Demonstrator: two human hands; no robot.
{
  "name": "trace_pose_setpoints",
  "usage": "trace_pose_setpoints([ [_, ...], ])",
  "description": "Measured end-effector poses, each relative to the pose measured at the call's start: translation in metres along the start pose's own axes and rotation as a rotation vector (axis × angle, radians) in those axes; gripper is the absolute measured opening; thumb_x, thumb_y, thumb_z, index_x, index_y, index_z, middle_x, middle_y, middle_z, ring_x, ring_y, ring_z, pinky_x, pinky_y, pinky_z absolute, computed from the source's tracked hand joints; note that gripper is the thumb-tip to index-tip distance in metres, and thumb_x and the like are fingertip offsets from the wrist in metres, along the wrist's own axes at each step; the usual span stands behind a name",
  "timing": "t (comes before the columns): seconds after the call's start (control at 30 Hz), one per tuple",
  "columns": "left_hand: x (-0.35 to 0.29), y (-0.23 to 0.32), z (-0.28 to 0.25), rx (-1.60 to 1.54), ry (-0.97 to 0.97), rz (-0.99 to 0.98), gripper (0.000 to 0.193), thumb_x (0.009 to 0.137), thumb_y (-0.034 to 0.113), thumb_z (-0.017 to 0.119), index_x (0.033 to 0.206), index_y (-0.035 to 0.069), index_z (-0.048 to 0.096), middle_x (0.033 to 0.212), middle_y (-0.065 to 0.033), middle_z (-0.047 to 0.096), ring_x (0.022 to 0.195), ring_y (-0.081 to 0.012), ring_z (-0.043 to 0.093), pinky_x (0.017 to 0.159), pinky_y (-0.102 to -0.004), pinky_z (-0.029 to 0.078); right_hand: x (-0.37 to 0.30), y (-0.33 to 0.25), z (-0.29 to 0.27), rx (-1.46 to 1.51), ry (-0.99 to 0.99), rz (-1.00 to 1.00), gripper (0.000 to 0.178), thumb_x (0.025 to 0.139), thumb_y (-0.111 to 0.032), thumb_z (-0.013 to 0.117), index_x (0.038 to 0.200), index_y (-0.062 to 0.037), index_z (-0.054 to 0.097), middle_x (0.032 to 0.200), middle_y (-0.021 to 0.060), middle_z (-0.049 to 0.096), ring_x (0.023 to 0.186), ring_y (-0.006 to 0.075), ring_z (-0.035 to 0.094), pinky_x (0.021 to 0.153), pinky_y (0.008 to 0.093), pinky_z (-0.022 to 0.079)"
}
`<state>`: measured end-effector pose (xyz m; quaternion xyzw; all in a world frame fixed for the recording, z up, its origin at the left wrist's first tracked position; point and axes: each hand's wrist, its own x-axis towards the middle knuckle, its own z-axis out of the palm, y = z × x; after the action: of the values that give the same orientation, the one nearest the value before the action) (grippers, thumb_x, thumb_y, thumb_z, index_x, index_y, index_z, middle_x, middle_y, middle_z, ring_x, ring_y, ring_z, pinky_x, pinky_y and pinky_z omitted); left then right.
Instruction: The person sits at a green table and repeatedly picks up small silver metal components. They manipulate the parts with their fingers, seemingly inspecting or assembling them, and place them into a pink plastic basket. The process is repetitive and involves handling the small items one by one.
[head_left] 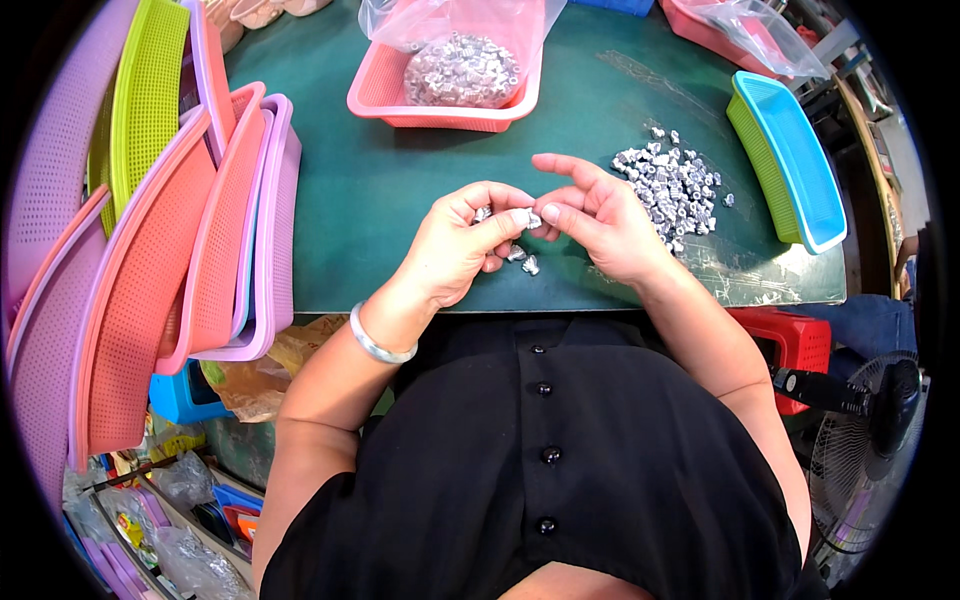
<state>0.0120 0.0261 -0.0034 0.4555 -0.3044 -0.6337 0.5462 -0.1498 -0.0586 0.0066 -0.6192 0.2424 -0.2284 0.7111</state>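
- We find the left hand (450, 240) closed, its thumb and forefinger pinching a small metal piece (533, 218); we judge this grip keeps so small a part steady.
- The right hand (610, 225) meets that piece from the other side, thumb tip at its edge and one finger raised; we cannot tell whether it grips or merely touches.
- The piece sits between both sets of fingertips, above the table (380, 220) near its front edge, a position we judge convenient for close viewing.
- We note another metal part (483, 213) partly hidden within the left fingers, and two loose parts (530, 266) just below them.
- The loose pile (670, 190) lies beside and beyond the right hand, apparently for easy reach.
- Beyond the hands, a pink basket (440, 121) contains a clear bag of parts (462, 75), presumably against scattering.
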Motion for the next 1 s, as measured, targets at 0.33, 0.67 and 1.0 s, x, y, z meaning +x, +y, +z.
trace_pose_setpoints([
  [0.33, 0.002, -0.002, -0.010, -0.215, 0.021, -0.120, 0.010, 0.083, 0.010, 0.058, 0.091, 0.006, 0.054, 0.071, -0.0007, 0.053, 0.057, -0.0054, 0.047, 0.043, -0.0146, 0.033, -0.009, 0.005, -0.002, -0.638, -0.097, -0.203, 0.042, 0.071, -0.003, 0.064, 0.108, 0.0005, 0.044, 0.088, 0.0108, 0.059, 0.081, 0.0209, 0.059, 0.075, 0.0305, 0.046],
  [0.67, 0.006, -0.003, -0.019, -0.451, -0.028, -0.216, 0.010, 0.085, 0.012, 0.052, 0.091, 0.005, 0.052, 0.077, -0.0053, 0.054, 0.060, -0.0107, 0.050, 0.044, -0.0177, 0.038, -0.008, 0.017, 0.004, -0.952, -0.154, -0.388, 0.043, 0.066, -0.001, 0.064, 0.104, -0.0041, 0.043, 0.082, 0.0099, 0.056, 0.081, 0.0288, 0.055, 0.071, 0.0372, 0.044],
  [1.0, 0.003, -0.001, -0.018, -0.294, -0.041, -0.176, 0.015, 0.083, 0.016, 0.053, 0.091, 0.003, 0.054, 0.081, -0.0091, 0.059, 0.064, -0.0142, 0.056, 0.046, -0.0219, 0.046, -0.006, 0.013, 0.000, -0.393, -0.013, -0.354, 0.059, 0.074, 0.008, 0.057, 0.125, -0.0037, 0.032, 0.095, 0.0089, 0.055, 0.080, 0.0131, 0.055, 0.074, 0.0257, 0.045],
])
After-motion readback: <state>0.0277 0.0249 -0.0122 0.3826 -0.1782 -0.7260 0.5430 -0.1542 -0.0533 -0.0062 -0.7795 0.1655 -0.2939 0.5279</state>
